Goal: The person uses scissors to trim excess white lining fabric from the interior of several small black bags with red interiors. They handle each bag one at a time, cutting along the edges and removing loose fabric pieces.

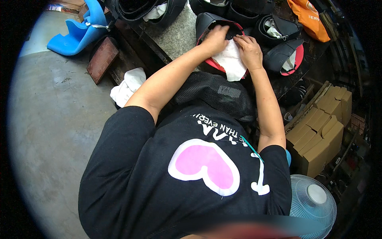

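Observation:
In front of me lies a hollow black cap-like piece [205, 21] with a red edge; its exact kind is unclear. A white cloth [234, 65] lies partly inside it and hangs over its near edge. My left hand [216, 39] reaches into the hollow with bent fingers, beside the cloth; what its fingertips grip is hidden. At the piece's right side, my right hand [250, 51] has its fingers bent over the rim and the cloth's edge. Just right of that hand sits a similar black piece with a red edge [283, 57] and white stuffing.
More black pieces [274, 28] with white stuffing crowd the dark table. An orange bag [309, 20] lies far right. Cardboard boxes [318, 133] and a fan [312, 205] stand at my right. To the left are a blue plastic chair [77, 36] and a white cloth bundle [129, 85].

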`<action>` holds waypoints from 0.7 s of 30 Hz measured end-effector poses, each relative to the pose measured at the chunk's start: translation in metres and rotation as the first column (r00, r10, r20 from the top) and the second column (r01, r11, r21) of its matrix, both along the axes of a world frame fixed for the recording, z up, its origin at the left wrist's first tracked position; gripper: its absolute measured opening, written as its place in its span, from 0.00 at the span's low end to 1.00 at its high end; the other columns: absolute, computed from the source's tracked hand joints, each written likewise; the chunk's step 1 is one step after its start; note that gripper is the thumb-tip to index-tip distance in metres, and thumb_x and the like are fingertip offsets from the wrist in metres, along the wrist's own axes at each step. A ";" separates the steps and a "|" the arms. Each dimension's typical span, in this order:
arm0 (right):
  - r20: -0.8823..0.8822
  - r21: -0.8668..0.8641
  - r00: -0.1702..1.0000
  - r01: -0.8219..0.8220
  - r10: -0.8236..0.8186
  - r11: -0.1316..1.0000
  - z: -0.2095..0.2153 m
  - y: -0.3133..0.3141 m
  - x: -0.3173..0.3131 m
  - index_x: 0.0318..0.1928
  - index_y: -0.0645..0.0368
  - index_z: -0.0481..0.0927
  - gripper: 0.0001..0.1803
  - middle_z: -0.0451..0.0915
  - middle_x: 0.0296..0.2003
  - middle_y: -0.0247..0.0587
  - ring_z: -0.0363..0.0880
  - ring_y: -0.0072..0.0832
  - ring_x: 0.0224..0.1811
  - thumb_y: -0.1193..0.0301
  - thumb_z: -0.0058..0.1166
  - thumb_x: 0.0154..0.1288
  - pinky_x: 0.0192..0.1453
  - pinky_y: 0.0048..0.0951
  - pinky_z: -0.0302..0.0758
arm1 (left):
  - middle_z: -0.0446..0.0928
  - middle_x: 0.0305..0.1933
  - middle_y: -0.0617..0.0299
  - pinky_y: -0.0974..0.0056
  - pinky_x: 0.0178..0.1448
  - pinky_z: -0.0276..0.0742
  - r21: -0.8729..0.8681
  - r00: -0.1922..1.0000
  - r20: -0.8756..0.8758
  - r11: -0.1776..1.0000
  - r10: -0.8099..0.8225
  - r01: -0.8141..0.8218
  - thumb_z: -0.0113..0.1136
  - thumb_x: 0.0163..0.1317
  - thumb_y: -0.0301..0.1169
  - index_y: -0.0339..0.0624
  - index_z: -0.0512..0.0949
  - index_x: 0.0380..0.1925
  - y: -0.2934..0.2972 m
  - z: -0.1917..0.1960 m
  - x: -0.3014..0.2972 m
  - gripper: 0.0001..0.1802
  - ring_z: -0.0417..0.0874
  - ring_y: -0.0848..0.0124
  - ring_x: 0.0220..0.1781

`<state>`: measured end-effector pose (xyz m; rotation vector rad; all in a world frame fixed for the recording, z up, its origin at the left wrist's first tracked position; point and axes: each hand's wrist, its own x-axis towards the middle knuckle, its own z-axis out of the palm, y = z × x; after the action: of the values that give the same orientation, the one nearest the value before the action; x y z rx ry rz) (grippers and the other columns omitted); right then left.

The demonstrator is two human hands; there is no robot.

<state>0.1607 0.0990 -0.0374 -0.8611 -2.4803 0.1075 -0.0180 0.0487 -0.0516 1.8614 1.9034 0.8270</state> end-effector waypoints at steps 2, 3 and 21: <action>0.004 -0.026 1.000 -0.001 0.001 1.000 0.000 0.004 0.000 0.45 0.48 0.84 0.16 0.83 0.45 0.28 0.79 0.33 0.51 0.74 0.56 0.55 0.54 0.35 0.77 | 0.72 0.55 0.44 0.53 0.62 0.72 0.043 0.977 -0.198 0.995 -0.077 0.087 0.62 0.55 0.31 0.40 0.77 0.52 -0.008 0.001 0.007 0.22 0.73 0.50 0.57; -0.002 -0.042 1.000 -0.010 0.010 0.999 0.000 0.005 0.000 0.45 0.48 0.84 0.16 0.83 0.45 0.28 0.79 0.33 0.51 0.75 0.55 0.54 0.54 0.36 0.77 | 0.72 0.56 0.43 0.52 0.62 0.72 0.036 0.959 -0.262 0.991 -0.112 0.126 0.62 0.55 0.32 0.40 0.78 0.52 -0.009 0.003 0.008 0.22 0.73 0.49 0.57; 0.125 -0.023 0.990 0.074 -0.070 0.997 0.002 -0.015 -0.005 0.51 0.48 0.81 0.19 0.78 0.54 0.30 0.75 0.36 0.58 0.74 0.55 0.58 0.59 0.36 0.75 | 0.76 0.51 0.47 0.58 0.61 0.73 -0.038 0.983 -0.101 0.988 -0.155 0.152 0.58 0.57 0.31 0.47 0.84 0.47 -0.002 0.005 -0.013 0.17 0.78 0.52 0.54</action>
<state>0.1560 0.0839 -0.0352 -0.9956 -2.5642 0.0644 -0.0314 0.0470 -0.0471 2.0390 1.7924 0.6615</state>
